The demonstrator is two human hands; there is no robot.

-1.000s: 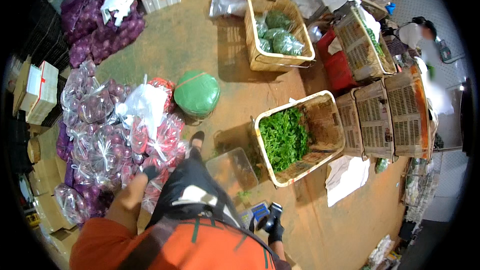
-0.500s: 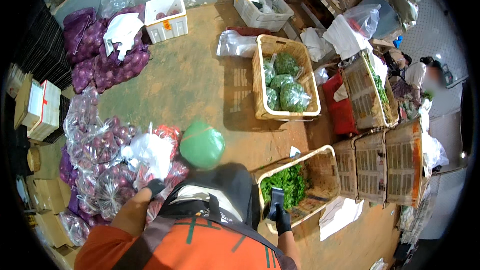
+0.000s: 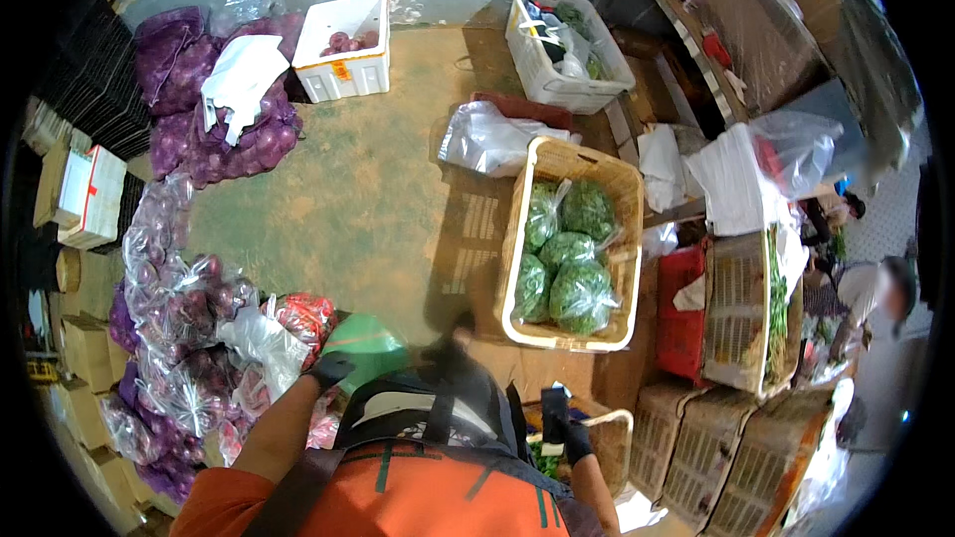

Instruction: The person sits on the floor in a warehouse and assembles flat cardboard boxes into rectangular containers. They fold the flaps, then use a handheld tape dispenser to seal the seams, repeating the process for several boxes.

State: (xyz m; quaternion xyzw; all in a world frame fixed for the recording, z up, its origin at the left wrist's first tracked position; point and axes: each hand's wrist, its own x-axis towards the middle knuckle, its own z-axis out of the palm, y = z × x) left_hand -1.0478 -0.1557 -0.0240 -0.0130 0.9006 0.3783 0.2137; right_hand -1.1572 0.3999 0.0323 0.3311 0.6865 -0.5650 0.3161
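My right hand, in a dark glove, is closed around a dark, flat, phone-like device. It is above a crate of leafy greens, which my body and arm partly hide. On the other side my gloved left hand hangs with its fingers loosely out and nothing visible in it. Close beside it are a smooth, rounded green object and a pale plastic bag. Clear bags of purple-red onions lie further left.
Ahead right stands a yellowish crate of bagged greens. Purple net sacks and a white foam box are at the far left. Stacked crates line the right, with another person beyond.
The view has shifted forward, so the crate of greens by my right hand sits lower and is more hidden. My left hand is now beside the green object. The device stays in my right hand.
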